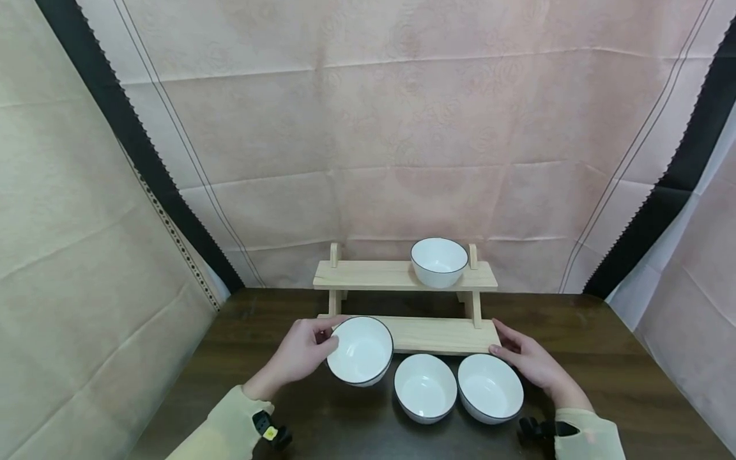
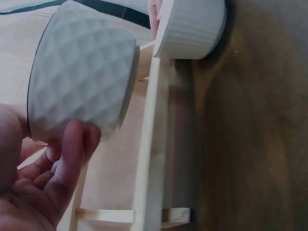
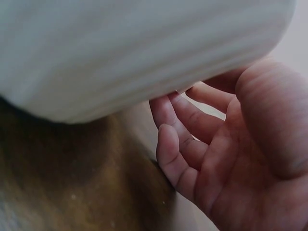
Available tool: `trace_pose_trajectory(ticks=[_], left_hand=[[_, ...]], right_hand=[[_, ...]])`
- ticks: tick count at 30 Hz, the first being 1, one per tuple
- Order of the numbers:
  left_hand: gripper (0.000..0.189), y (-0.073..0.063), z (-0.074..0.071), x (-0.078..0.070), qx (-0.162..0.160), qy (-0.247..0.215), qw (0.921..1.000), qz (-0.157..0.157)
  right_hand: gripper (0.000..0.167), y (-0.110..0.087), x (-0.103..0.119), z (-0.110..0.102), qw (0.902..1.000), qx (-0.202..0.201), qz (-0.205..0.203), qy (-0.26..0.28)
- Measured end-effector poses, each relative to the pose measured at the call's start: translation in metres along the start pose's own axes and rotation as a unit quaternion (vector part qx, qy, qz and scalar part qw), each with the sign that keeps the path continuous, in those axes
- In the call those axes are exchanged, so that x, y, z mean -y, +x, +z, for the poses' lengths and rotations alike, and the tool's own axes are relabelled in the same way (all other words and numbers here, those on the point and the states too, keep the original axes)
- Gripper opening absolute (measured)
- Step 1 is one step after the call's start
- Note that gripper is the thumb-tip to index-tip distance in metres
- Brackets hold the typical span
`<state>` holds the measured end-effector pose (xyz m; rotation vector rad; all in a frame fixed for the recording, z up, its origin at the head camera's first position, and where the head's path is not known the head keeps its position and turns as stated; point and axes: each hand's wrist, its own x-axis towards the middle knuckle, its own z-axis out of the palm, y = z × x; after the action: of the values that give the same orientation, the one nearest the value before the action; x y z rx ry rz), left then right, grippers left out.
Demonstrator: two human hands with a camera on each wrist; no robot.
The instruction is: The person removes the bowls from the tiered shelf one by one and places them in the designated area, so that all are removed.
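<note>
Head view: left hand point(image 1: 307, 348) pinches the held bowl point(image 1: 360, 350) by its left side, thumb and fingers bent to the wall, before the left end of the wooden shelf point(image 1: 439, 335). Right hand point(image 1: 526, 359) is at the shelf's right end, fingers partly bent; cannot tell whether they grip it. Middle bowl point(image 1: 425, 386) and right bowl point(image 1: 490, 388) stand side by side on the near table point(image 1: 621, 377); upper bowl point(image 1: 439, 259) sits on the right part of the far, upper board. Risks, judged: one-sided pinch on smooth glaze could let the held bowl turn or slip; its base could catch the lower board's near edge; right hand could nudge the right bowl just beside it. Room: bare wood runs rightward along the lower board; near side tight, middle bowl close.
</note>
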<state>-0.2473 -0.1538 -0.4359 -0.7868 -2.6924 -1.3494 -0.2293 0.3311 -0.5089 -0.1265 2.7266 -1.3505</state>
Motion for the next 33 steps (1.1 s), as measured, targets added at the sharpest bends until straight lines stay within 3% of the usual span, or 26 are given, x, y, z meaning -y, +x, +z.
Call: trace_pose_trajectory(ticks=[11,17,33], left_hand=[[0.040,-0.016,0.013,0.017,0.037,-0.009,0.9993,0.001],[0.040,-0.025,0.017,0.026,0.052,-0.021,0.9981,-0.027],[0.041,-0.026,0.029,0.034,0.055,-0.018,0.9981,-0.020]], right_hand=[[0.080,0.001,-0.002,0.001,1.0000,-0.001,0.000,0.003],[0.079,0.002,-0.003,0.000,1.0000,-0.004,-0.007,0.002],[0.078,0.001,-0.003,0.000,1.0000,-0.004,-0.007,-0.004]])
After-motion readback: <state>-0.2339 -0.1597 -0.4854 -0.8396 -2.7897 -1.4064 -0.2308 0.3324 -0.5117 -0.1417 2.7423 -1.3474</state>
